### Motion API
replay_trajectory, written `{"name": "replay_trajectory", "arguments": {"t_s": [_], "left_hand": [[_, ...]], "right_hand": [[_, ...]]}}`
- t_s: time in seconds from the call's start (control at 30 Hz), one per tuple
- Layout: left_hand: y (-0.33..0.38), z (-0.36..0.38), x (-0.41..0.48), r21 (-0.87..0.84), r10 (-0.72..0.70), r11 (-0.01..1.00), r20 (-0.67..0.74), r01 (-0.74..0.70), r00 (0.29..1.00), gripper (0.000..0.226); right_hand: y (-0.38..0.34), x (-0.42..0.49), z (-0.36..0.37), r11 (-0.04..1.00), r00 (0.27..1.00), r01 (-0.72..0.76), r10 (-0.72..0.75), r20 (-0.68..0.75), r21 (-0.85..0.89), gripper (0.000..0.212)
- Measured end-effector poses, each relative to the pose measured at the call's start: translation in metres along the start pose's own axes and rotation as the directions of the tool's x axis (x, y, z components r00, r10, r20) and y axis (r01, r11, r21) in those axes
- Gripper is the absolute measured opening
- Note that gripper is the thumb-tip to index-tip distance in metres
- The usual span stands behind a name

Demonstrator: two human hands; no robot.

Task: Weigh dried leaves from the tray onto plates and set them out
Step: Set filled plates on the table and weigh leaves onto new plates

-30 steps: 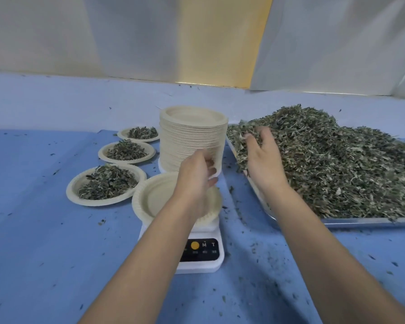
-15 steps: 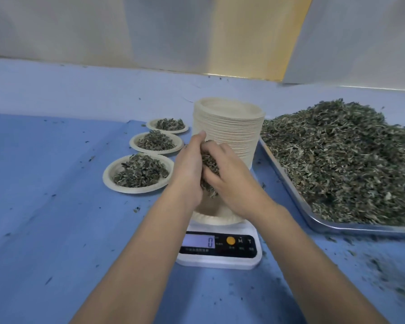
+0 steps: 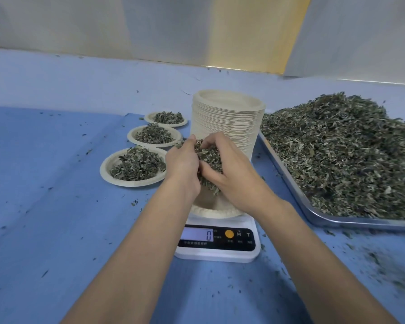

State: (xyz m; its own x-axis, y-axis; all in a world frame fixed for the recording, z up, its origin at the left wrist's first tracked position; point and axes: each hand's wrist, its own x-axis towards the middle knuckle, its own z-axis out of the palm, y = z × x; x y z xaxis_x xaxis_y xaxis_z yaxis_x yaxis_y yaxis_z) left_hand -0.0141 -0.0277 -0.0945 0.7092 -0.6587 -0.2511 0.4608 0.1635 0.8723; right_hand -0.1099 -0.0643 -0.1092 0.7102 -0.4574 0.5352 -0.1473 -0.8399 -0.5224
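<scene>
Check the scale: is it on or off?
On. The scale shows a lit display reading 0, with a plate on it. Left hand and right hand hold leaves above.

Herb-packing wkshop: scale, big leaf tray, plate stack.

Left hand, right hand around leaves

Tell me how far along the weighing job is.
Done: three filled plates sit left of the scale. In hand: left hand and right hand hold a clump of dried leaves over the plate on the scale; its display reads 0. Left: drop and weigh this portion, set it out; the tray is heaped.
</scene>
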Motion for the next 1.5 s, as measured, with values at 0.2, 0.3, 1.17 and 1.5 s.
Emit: {"name": "replay_trajectory", "arguments": {"t_s": [0.2, 0.3, 1.17, 1.5], "left_hand": [[0.001, -0.001, 0.005, -0.070, 0.031, 0.997, -0.070, -0.036, 0.997, 0.036], [0.006, -0.004, 0.006, -0.145, 0.033, 0.989, -0.078, -0.044, 0.996, 0.029], [0.020, -0.008, 0.001, -0.264, 0.025, 0.963, -0.100, -0.051, 0.995, 0.017], [0.019, -0.005, -0.003, -0.228, 0.011, 0.973, -0.071, -0.027, 0.997, 0.013]], "right_hand": [[0.000, 0.000, -0.004, 0.999, 0.999, 0.024, -0.025, -0.040, -0.040, 0.015], [0.002, -0.001, -0.006, 0.998, 0.999, 0.010, -0.013, -0.043, -0.070, 0.011], [0.012, 0.002, -0.015, 0.981, 0.972, -0.194, 0.192, -0.135, -0.002, 0.008], [0.002, 0.002, -0.013, 0.986, 0.961, -0.150, 0.164, -0.223, 0.076, 0.008]]}}
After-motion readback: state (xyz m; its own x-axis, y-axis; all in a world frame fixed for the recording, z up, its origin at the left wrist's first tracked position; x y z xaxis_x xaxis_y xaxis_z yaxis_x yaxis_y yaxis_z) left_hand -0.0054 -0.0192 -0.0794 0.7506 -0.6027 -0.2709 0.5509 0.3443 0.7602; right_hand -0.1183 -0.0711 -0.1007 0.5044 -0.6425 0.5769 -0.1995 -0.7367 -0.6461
